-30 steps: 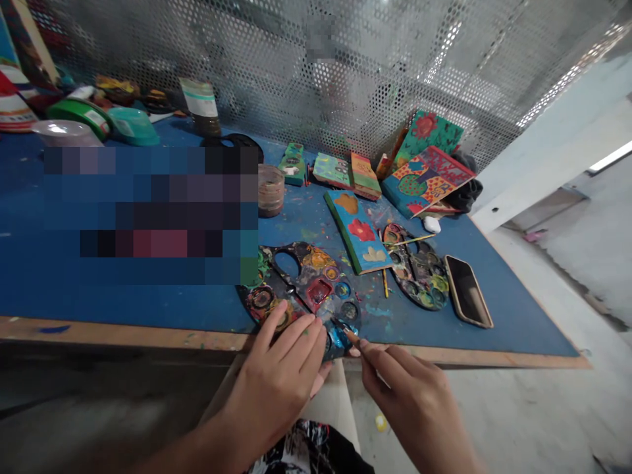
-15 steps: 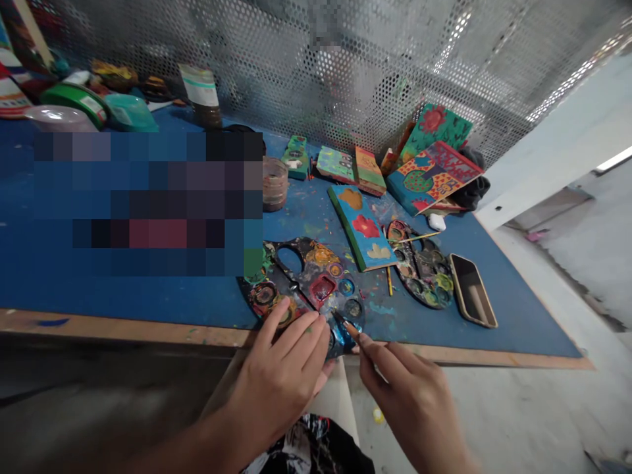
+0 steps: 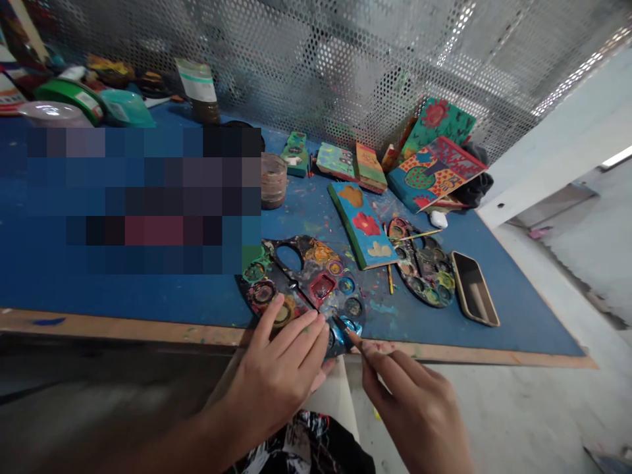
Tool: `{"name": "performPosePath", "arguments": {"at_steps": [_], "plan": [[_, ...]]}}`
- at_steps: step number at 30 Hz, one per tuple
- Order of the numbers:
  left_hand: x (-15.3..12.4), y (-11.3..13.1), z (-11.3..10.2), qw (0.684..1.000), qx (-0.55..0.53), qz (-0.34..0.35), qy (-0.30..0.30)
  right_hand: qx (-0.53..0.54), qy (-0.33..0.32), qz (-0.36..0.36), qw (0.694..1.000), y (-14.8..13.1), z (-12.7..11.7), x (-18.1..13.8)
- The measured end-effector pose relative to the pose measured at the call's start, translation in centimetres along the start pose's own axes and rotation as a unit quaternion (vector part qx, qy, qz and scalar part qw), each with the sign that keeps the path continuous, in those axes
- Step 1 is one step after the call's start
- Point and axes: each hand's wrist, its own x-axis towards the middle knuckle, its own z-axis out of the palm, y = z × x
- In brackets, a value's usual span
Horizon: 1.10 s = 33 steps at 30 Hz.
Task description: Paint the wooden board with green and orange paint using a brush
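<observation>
A dark, paint-covered palette (image 3: 304, 266) lies at the table's front edge, jutting slightly over it. My left hand (image 3: 281, 362) grips its near rim, fingers lying across the top and what looks like the thumb underneath. In my right hand (image 3: 412, 382) a paintbrush (image 3: 353, 336) is pinched between thumb and fingers. Its dark bristles touch the palette near the shiny blue paint well at the near right. Beyond the palette lies a blue board (image 3: 363, 224) with orange, red and cream shapes painted on it.
A second palette (image 3: 423, 263) with brushes on it lies to the right, beside a phone (image 3: 474, 288). Painted boards (image 3: 434, 171) lean at the back against the perforated metal panel (image 3: 296, 72). A jar (image 3: 273, 181) stands beyond the palette. A pixelated patch hides the table's left part.
The brush tip has shifted slightly toward the blue well, and my right hand has moved a little down and right. My left hand stays on the palette.
</observation>
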Motion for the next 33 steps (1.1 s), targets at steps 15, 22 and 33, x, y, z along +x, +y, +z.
{"name": "performPosePath", "arguments": {"at_steps": [15,22,33], "plan": [[0.3,0.1,0.1,1.000,-0.022,-0.002,0.005,-0.015,0.003,-0.018,1.000,-0.5,-0.4,0.0],[0.1,0.2,0.0,1.000,-0.029,-0.003,-0.004,-0.007,0.011,0.011,1.000,-0.9,-0.1,-0.3],[0.0,0.2,-0.3,1.000,-0.022,-0.004,-0.020,0.002,0.027,0.038,0.999,-1.4,0.1,-0.5]]}}
